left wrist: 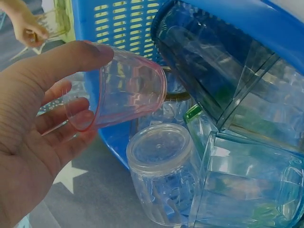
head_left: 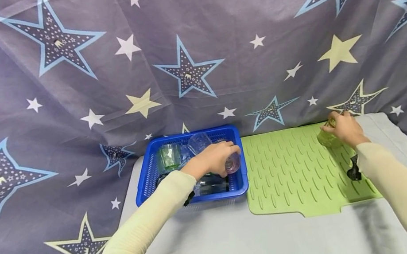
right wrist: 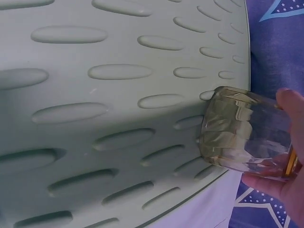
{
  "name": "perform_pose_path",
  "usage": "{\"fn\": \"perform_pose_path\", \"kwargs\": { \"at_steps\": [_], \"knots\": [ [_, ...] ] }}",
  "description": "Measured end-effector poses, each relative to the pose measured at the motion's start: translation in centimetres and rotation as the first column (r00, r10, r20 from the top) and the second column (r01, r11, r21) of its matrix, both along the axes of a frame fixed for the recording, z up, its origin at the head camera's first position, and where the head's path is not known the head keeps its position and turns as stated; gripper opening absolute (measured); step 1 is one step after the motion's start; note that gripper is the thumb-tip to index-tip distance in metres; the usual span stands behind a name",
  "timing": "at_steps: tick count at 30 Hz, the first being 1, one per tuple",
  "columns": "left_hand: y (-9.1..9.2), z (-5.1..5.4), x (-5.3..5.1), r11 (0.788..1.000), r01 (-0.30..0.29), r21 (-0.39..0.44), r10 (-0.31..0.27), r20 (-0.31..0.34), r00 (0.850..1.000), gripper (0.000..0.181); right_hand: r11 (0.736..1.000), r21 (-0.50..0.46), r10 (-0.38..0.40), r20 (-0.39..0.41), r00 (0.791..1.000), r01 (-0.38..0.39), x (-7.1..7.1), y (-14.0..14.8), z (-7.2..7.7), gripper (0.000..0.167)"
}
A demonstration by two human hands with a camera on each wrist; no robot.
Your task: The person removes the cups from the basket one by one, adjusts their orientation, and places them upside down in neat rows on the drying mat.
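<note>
While the left hand pinches the pink-rimmed cup, careless rotation could knock it against the dark-blue tumbler just beyond that hand, inside the blue basket. Well to its right, the right hand grips the amber cup at the green mat's far edge; a tilted release could topple it.

Starry grey cloth behind pale table

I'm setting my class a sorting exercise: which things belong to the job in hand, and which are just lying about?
Likely the job's:
pink cup, in the left hand
yellow cup, in the right hand
basket
other cups inside
mat

Likely just surroundings:
table
starred cloth
</note>
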State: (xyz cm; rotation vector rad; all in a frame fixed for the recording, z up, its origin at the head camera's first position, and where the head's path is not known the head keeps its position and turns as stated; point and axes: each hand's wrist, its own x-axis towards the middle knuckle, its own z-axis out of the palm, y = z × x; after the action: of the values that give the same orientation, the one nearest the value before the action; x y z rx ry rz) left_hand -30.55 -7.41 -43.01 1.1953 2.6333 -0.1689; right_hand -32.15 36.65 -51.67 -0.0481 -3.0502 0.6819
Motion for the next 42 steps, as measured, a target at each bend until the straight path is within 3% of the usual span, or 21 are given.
{"fn": "perform_pose_path", "kwargs": {
  "at_steps": [5, 19, 30, 36, 42],
  "knots": [
    [-0.1, 0.2, -0.1, 0.999, -0.026, 0.024, 0.025, 0.039, 0.999, 0.077, 1.0, 0.009, 0.017, 0.006, 1.0, -0.017, 0.0, -0.2, 0.0, 0.052],
    [-0.3, 0.6, -0.5, 0.996, -0.059, 0.069, 0.055, 0.061, 0.997, 0.079, 0.999, 0.031, 0.011, 0.007, 1.0, -0.011, -0.1, -0.5, -0.1, 0.057],
    [-1.0, 1.6, -0.8, 0.979, -0.098, 0.181, 0.079, 0.109, 0.991, 0.074, 0.999, 0.032, 0.013, 0.003, 1.0, -0.013, 0.0, -0.6, 0.0, 0.058],
    [-1.6, 2.1, -1.3, 0.955, -0.131, 0.266, 0.091, 0.158, 0.983, 0.07, 0.999, 0.033, 0.016, 0.002, 1.0, -0.016, 0.0, -0.6, 0.1, 0.059],
    [-2.5, 2.5, -1.9, 0.907, -0.191, 0.376, 0.092, 0.266, 0.96, 0.064, 0.999, 0.033, 0.012, 0.02, 1.0, -0.013, 0.0, -0.5, 0.1, 0.061]
  ]
}}
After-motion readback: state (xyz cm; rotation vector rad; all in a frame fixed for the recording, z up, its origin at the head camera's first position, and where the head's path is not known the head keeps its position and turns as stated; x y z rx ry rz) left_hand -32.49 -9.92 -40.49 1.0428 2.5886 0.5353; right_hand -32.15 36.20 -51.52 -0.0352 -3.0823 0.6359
